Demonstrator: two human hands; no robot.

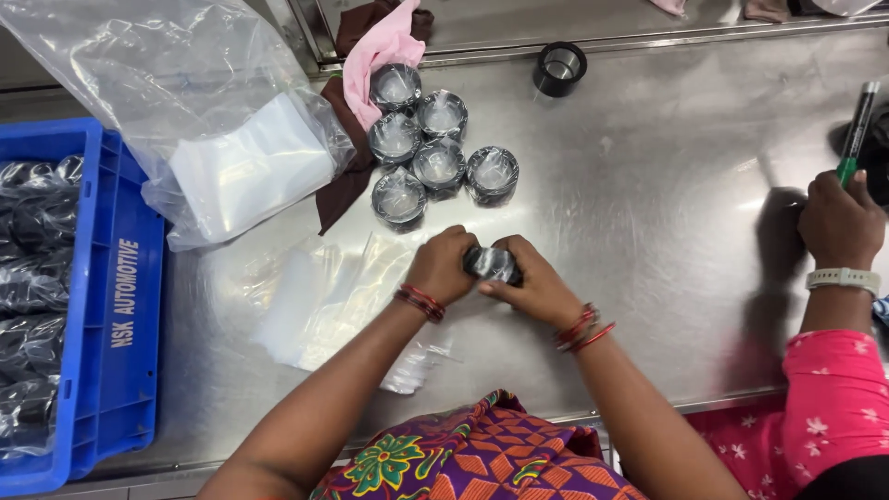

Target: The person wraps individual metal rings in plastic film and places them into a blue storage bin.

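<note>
Here your left hand [443, 267] and your right hand [535, 289] meet near the middle of the steel table [667, 185], both closed around one black ring in clear wrap [491, 264]; it sits between your palms, fingers curled over it from each side, just above the surface. Beyond your knuckles, a cluster of six wrapped rings [435, 153] stands close together on the table, near but not touching your hands. A pink cloth [381, 51] and a dark brown cloth [344, 190] lie along the cluster's left edge. Farther off stands one bare black ring [559, 68], well apart from the rest. To your left, loose clear bags [324, 296] lie flat on the steel, and a big clear plastic bag [185, 111] holding flat white bags slumps beyond them. At the left edge a blue crate [111, 306] holds more wrapped rings. The open steel lies to your right, between your hands and another person's hand [838, 222], which grips a green marker [857, 130] at the right edge. The near table edge runs just below your forearms.
</note>
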